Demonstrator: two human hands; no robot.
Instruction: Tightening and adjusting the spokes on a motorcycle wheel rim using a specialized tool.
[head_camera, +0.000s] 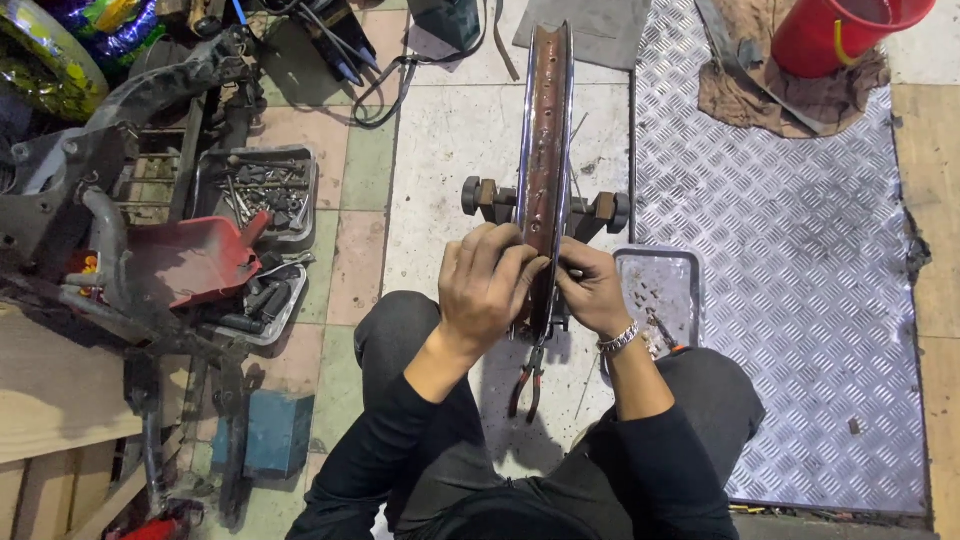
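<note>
Seen mid-step: left hand (487, 285) and right hand (592, 290) closed on upright rim (545, 150), pliers (528, 382) on floor below; next likely needing steady grip.

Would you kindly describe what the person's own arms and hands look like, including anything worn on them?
Both arms are covered by long black sleeves pushed up the forearms. The left hand is bare, with no glove or ring visible. The right hand is also bare, with a silver beaded bracelet around the wrist.
</note>
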